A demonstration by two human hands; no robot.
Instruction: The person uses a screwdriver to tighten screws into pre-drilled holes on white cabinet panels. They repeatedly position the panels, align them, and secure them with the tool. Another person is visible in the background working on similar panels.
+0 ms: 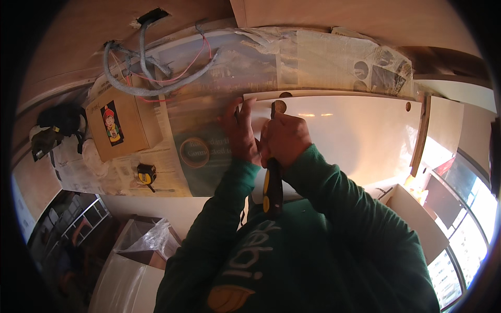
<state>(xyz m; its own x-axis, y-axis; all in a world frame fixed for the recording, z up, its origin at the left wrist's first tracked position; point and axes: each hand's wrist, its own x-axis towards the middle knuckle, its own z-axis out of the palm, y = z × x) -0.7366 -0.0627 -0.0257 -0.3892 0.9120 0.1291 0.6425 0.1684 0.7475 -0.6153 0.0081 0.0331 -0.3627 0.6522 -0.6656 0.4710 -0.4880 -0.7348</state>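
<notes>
Green sweatshirt (334, 250) nearest, the right hand (288, 140) wraps tightly round a tool (273, 188) over the white panel (355, 133) beside spread newspaper (323, 62), the left hand (241, 133) half-curled by its end, grip unclear; the panel looks stiff and slick, best held by its edges.

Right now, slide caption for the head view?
Right hand grips a black and yellow tool over a white panel, left hand alongside; tape measure at left.

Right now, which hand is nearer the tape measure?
Left. The left hand is right of the tape measure and higher in the picture, at the white board's left end; the right hand is farther right, over the board.
</notes>
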